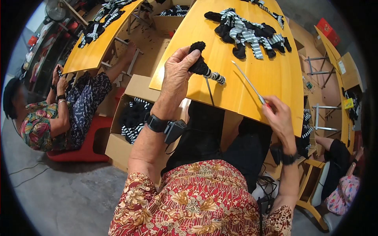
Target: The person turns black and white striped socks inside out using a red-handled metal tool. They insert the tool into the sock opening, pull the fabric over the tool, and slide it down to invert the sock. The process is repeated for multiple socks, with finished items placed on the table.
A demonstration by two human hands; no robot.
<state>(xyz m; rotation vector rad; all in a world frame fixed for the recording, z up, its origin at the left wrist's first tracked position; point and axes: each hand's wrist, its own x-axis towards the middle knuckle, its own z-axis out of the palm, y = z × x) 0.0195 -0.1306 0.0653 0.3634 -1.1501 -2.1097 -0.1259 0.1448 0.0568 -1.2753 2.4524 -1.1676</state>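
Note:
My left hand is closed on a fuzzy black knitted piece, pinched between thumb and fingers above the table's near edge. Its lower end is a bunched black-and-white striped cuff. Just under the cuff, a thin dark rod runs down to the table edge. In my right hand is a slim metal rod with a red handle, its tip pointing up and left over the yellow table, apart from the knitted piece. My fingers partly hide the handle.
Striped and black knitted pieces lie heaped at the table's far side. A cardboard box of similar pieces stands left of my legs. One person sits at the left by another yellow table; another person sits at the right.

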